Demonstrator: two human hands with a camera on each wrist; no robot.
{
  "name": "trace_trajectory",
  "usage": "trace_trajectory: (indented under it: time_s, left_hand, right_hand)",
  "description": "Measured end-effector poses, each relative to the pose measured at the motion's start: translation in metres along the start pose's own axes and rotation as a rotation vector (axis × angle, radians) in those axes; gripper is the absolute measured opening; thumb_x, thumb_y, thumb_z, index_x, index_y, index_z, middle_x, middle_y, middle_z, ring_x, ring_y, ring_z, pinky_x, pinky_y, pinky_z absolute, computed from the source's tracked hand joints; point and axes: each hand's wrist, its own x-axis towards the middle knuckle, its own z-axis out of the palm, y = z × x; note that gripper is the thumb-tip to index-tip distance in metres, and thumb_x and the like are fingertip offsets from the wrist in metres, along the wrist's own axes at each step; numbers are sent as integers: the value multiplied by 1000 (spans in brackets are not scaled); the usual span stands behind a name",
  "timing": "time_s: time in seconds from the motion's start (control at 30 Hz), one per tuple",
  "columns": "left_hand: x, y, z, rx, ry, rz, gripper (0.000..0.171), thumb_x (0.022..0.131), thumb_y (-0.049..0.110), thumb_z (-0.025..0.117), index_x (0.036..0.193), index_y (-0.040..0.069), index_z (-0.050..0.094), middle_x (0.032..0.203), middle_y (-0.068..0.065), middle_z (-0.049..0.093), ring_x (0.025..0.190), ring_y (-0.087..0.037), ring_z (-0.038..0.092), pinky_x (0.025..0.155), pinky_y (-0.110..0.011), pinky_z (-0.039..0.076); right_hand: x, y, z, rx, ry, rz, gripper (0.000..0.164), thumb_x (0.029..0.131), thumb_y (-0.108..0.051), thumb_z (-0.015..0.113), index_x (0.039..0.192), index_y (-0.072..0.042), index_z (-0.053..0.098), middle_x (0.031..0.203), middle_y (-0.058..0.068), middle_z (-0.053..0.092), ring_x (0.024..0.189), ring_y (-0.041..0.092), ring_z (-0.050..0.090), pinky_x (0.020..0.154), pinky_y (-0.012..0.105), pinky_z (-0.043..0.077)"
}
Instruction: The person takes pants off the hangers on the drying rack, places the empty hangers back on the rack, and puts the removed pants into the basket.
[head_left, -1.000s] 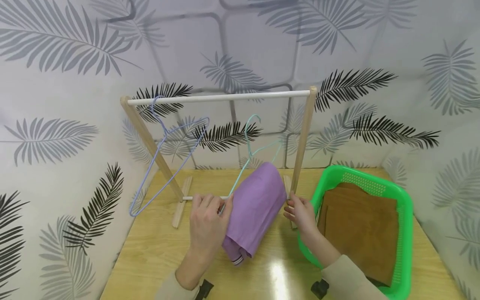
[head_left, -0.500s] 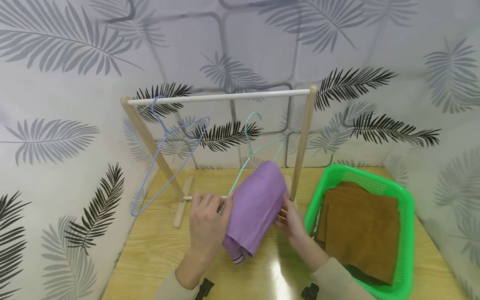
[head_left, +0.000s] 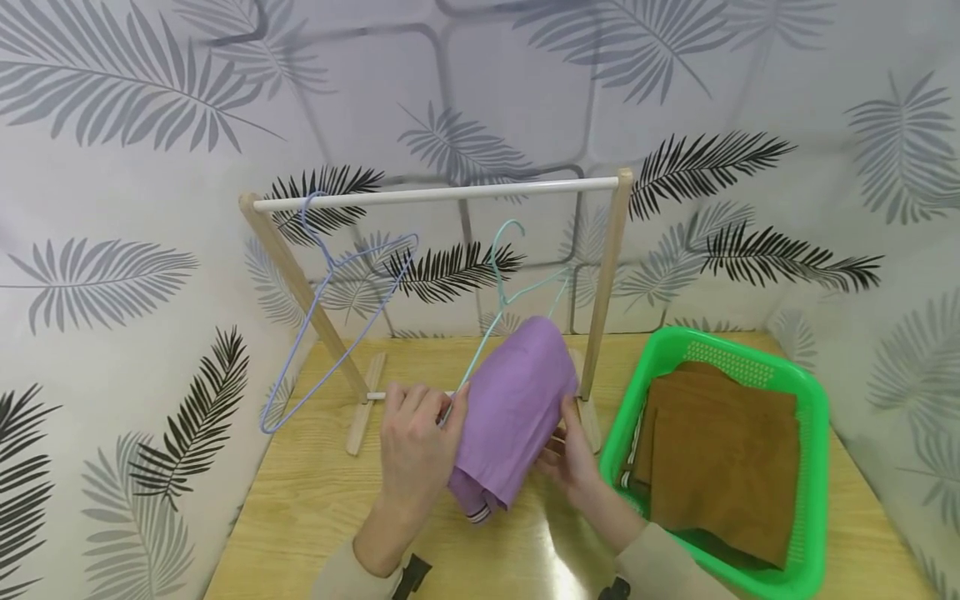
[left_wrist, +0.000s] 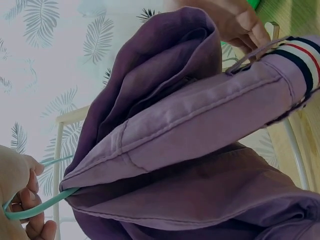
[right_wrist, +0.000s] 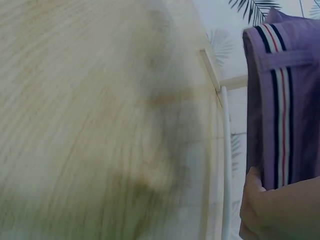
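Observation:
Purple trousers [head_left: 517, 392] with a striped waistband [right_wrist: 281, 110] hang folded over a mint-green hanger [head_left: 494, 260], tilted in front of the rack. My left hand [head_left: 416, 446] grips the lower left corner of this hanger; in the left wrist view the green wire [left_wrist: 37, 209] passes between thumb and fingers. At the trousers' right edge is my right hand [head_left: 581, 467], its thumb against the cloth and its other fingers partly behind it. The right wrist view shows that hand [right_wrist: 270, 210] pinching the waistband's edge.
A wooden rack with a white rail [head_left: 442, 194] stands at the back, a lilac hanger [head_left: 327, 265] hooked on its left part. Right of it, a green basket [head_left: 813, 467] holds folded brown cloth [head_left: 723, 458]. Leaf-patterned wall covering [head_left: 450, 75] rises behind the wooden table [head_left: 300, 500].
My right hand has come left from beside the rack's right post onto the trousers' edge. The green hanger and trousers have risen slightly; my left hand keeps its grip.

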Motion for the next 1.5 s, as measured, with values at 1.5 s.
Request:
trace_trajectory:
  time_s: [1.5]
  left_hand:
    - [-1, 8, 5, -18, -5, 17, 37, 84, 4, 84, 63, 5, 54, 61, -4, 50, 69, -21, 47, 64, -31, 40]
  right_hand:
    - [-6, -12, 41, 204, -66, 31, 74, 95, -69, 61, 145, -20, 37, 124, -9, 59, 114, 10, 59, 106, 29, 44]
